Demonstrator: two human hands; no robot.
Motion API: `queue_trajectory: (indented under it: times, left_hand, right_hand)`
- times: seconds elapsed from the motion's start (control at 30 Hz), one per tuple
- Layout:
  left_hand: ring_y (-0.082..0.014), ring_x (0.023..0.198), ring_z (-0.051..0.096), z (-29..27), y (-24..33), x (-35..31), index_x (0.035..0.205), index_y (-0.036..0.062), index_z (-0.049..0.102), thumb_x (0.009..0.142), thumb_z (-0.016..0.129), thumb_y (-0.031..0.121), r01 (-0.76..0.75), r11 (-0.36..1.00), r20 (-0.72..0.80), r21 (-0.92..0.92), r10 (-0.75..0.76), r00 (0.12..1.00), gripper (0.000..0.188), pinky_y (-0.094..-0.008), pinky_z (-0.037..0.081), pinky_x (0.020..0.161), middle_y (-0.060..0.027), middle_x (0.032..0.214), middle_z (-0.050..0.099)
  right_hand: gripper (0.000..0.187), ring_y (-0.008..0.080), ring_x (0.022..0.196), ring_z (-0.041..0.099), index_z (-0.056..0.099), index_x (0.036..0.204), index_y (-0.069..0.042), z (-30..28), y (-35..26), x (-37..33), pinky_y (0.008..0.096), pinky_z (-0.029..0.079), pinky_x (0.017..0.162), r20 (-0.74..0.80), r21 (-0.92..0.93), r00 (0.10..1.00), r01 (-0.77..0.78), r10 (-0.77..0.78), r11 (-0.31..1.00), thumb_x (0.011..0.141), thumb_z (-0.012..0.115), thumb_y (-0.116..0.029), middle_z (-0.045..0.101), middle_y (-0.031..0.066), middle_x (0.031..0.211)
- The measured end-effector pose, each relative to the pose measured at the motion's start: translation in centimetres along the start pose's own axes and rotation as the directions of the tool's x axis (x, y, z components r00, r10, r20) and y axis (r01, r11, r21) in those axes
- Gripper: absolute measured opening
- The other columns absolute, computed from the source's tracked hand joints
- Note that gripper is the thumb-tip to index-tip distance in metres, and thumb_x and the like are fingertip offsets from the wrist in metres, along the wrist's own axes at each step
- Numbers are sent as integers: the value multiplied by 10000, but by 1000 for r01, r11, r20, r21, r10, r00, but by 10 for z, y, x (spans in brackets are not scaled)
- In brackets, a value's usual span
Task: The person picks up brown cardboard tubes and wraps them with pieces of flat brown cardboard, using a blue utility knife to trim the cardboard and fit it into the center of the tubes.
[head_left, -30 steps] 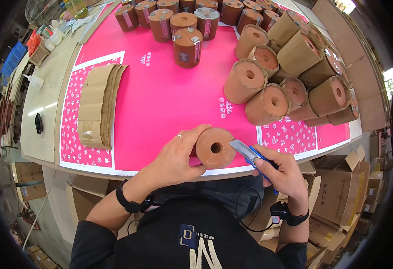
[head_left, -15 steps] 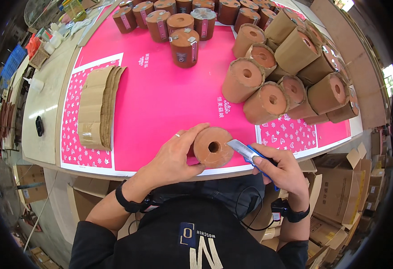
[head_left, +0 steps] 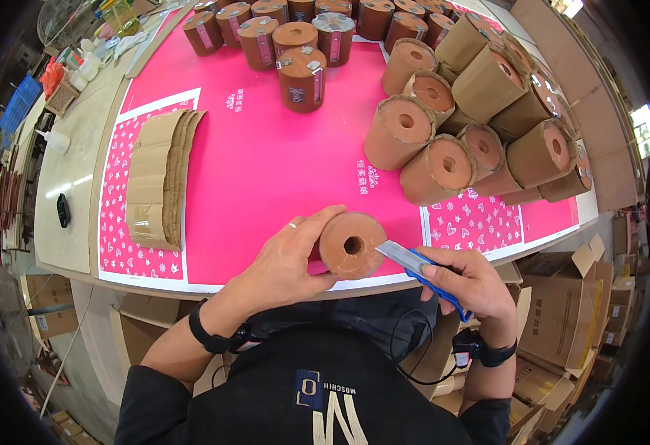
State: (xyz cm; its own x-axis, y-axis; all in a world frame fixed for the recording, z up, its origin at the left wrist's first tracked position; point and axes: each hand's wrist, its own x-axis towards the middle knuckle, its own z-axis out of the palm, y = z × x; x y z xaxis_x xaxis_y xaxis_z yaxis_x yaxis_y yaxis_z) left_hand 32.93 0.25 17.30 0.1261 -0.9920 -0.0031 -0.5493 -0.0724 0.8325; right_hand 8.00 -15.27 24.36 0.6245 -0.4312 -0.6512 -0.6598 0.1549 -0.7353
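My left hand (head_left: 284, 256) is wrapped round a reddish-brown cylinder (head_left: 351, 263). Its round end, with a dark hole in the middle, faces up toward me. In my right hand (head_left: 469, 282) is a blue utility knife (head_left: 438, 280), its wide metal blade (head_left: 399, 255) out. The blade's tip is at the right rim of the cylinder's end; whether it touches cannot be told. Both hands are at the near edge of the pink-covered table (head_left: 266, 170).
Brown cylinders, several in cardboard wraps (head_left: 438, 172), are heaped on the right. More cylinders with metal fittings (head_left: 301, 80) stand at the back. Curved cardboard sheets (head_left: 154, 178) are stacked on the left. Cardboard boxes (head_left: 562, 308) lie below the table's right side.
The knife's handle has swung down and right a little, and more of it shows. My right hand has shifted slightly right. My left hand keeps its hold on the cylinder.
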Motion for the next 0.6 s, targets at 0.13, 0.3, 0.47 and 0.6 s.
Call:
queue_trajectory:
  times: [0.13, 0.3, 0.47, 0.6]
  left_hand:
    - [-377, 1222, 610, 3, 0, -1, 1479, 31, 432, 749, 841, 154, -30, 999, -30, -14, 30, 999, 846, -440, 490, 1031, -221, 1319, 608]
    - [-377, 1231, 609, 3, 4, -2, 1467, 26, 445, 750, 830, 131, 13, 1000, 18, -13, -13, 1000, 821, -432, 489, 1031, -221, 1330, 606]
    - [-358, 1280, 588, -6, 2, 4, 1490, 18, 425, 756, 809, 102, 29, 995, 58, -94, -24, 998, 833, -420, 470, 1072, -221, 1373, 587]
    - [-346, 1381, 511, -14, 7, 9, 1522, 19, 394, 780, 755, 55, 75, 981, 89, -179, -60, 994, 826, -429, 439, 1121, -235, 1473, 512]
  right_hand:
    - [428, 64, 508, 575, 616, 1391, -49, 3, -6, 2, 207, 453, 472, 11, -11, 1000, -16, 16, 1000, 1047, 593, -302, 674, 32, 758]
    - [400, 62, 506, 561, 636, 1367, -53, 11, -13, 2, 213, 456, 480, -6, -2, 1000, -8, 8, 1000, 1051, 583, -292, 657, 29, 748]
    - [456, 90, 641, 611, 523, 1457, -18, 9, 15, -6, 228, 496, 582, -49, 226, 993, 114, -105, 967, 1051, 566, -220, 672, 65, 860]
    - [657, 155, 842, 648, 277, 1592, -5, 32, 31, -11, 276, 538, 737, -56, 471, 928, 351, -369, 810, 1012, 577, -79, 656, 137, 1112]
